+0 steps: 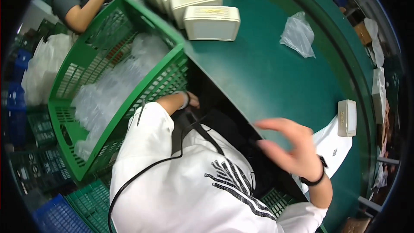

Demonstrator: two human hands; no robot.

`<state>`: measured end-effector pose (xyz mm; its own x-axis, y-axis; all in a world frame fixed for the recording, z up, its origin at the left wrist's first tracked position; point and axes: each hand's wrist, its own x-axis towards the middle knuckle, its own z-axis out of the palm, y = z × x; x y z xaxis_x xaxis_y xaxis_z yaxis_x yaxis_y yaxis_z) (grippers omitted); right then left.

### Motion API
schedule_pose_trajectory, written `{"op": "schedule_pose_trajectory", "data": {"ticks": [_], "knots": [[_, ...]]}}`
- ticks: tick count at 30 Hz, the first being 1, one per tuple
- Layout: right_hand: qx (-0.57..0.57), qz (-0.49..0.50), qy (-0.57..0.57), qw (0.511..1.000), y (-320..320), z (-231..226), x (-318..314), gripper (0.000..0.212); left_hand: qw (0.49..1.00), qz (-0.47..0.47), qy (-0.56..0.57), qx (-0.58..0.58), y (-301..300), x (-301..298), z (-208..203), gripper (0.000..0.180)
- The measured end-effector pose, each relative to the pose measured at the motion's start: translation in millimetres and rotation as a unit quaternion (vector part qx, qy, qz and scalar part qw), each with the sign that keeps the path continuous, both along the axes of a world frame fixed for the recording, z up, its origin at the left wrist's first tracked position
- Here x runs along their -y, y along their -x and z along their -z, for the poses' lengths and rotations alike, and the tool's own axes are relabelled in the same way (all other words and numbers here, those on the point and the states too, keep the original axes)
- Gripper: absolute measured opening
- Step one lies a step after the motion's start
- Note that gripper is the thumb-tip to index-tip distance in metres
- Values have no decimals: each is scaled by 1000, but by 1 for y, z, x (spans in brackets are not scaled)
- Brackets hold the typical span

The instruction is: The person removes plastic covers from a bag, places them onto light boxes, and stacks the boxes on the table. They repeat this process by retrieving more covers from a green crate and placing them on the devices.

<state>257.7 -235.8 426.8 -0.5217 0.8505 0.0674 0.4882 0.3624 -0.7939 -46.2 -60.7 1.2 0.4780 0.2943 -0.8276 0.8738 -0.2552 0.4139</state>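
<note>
While my right hand (pixel 288 146) hovers, fingers apart, over the green table (pixel 267 73), my left hand (pixel 192 100) (fingers hidden, so I cannot tell) sits by the green crate (pixel 168 39).

One head-worn fisheye view looks steeply down, close over the person's torso, onto the green table (pixel 267 73).

A curved, dark green desk (pixel 276 73) sweeps through the room. Beside it stands a large green plastic crate (pixel 69 103), with blue crates (pixel 56 215) and more green crates (pixel 36 170) stacked on the floor.
</note>
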Motion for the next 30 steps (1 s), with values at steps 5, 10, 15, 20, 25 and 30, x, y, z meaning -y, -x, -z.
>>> {"op": "schedule_pose_trajectory", "data": {"ticks": [5, 10, 15, 20, 25, 30], "knots": [[-183, -248, -52, 950, 142, 26, 16, 32, 980, 163, -114, -26, -67, 11, -46, 36], [-118, -214, 82, 966, 132, 7, 25, 26, 918, 303, -254, 40, -103, 38, -54, 30], [-389, -339, -19, 856, 139, -4, 64, 22, 941, 277, -188, 56, -92, 24, -65, 26], [-309, -321, 65, 893, 72, 27, 53, 26, 935, 171, -219, 218, -81, 57, -257, 36], [3, -100, 172, 980, 35, 51, 43, 44, 745, -31, -577, 333, -93, 12, -388, 39], [131, -73, 91, 985, 12, 70, 41, 50, 794, 42, -606, -18, -99, -118, -383, 80]]}}
